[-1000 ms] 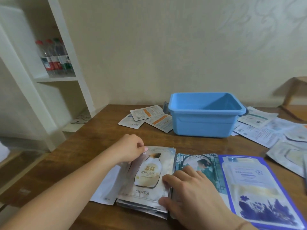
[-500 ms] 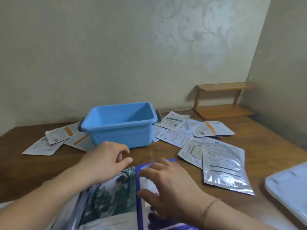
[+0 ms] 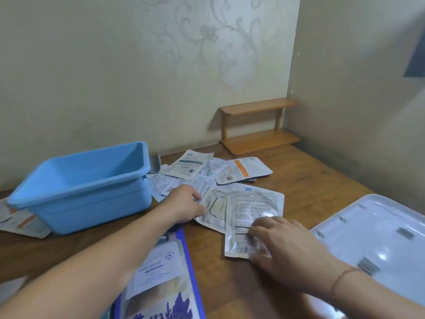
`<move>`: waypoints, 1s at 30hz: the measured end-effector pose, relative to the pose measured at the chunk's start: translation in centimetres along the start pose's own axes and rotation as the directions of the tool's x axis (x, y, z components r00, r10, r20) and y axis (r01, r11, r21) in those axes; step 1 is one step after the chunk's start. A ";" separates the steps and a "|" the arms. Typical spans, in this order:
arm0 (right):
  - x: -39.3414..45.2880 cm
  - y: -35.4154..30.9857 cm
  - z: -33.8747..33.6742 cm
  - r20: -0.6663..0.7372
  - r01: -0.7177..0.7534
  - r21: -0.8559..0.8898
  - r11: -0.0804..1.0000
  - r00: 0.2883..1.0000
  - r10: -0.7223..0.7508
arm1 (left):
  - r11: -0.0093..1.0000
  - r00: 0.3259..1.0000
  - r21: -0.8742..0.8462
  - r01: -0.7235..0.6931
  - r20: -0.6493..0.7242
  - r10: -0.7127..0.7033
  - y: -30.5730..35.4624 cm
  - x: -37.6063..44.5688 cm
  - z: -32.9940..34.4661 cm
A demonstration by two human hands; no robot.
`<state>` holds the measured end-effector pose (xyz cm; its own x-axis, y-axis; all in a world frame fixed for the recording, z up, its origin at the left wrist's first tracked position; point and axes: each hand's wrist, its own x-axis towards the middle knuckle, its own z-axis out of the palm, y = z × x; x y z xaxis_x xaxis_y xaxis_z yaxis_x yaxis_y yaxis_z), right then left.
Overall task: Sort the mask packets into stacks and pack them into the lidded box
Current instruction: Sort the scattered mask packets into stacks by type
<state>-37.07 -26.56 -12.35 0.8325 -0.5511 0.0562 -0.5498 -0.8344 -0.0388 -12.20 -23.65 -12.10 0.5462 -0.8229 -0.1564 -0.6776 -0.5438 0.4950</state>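
A blue plastic box [image 3: 80, 194] stands open at the left of the wooden table, with nothing visible inside. Its white lid [image 3: 377, 240] lies upside down at the right edge. Several loose mask packets [image 3: 197, 169] are scattered behind and right of the box. My left hand [image 3: 184, 207] presses on the edge of a silver packet [image 3: 216, 210]. My right hand [image 3: 282, 247] rests with spread fingers on another silver packet [image 3: 250, 217] printed with text. A purple-bordered packet [image 3: 161, 279] lies near the front edge, partly under my left forearm.
A small wooden two-tier shelf [image 3: 257, 125] stands in the back corner against the wall. More packets [image 3: 20, 222] with orange stripes lie left of the box. Bare table wood [image 3: 322, 180] shows at the right, between the packets and the lid.
The view has swung right, off the sorted stacks. Both hands have left those stacks and reached forward onto the silver packets to the right of the box.
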 end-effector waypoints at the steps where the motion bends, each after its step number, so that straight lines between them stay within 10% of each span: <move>1: 0.0 0.0 0.0 0.002 0.002 0.003 1.000 1.000 -0.002 | 1.000 1.000 -0.021 0.007 0.010 -0.006 0.2 0.0 0.0; 10: -0.7 0.1 -0.1 0.040 -0.008 0.010 1.000 0.999 0.008 | 0.943 0.993 -0.313 0.117 0.011 -0.119 -2.2 -1.1 -2.8; 19: 2.6 -1.2 -1.7 -0.111 -0.133 0.481 0.866 0.971 0.211 | 0.366 0.963 -0.892 0.265 0.229 -0.140 -2.9 -4.9 -4.1; 25: 3.6 -3.7 -2.7 0.455 -0.471 0.864 0.180 0.882 0.123 | 0.218 0.973 -0.957 0.191 0.154 -0.173 -2.8 -7.2 -4.4; 30: 3.9 -6.3 -2.5 0.572 -0.562 0.805 -0.193 0.821 -0.005 | 0.091 0.972 -0.982 0.167 0.148 -0.184 -3.0 -9.1 -4.0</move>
<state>-30.48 -23.47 -9.36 0.7249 -0.4472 -0.5240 -0.3066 0.4717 -0.8267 -13.15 -13.91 -8.75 0.5822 -0.7241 -0.3699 0.5131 -0.0257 0.8580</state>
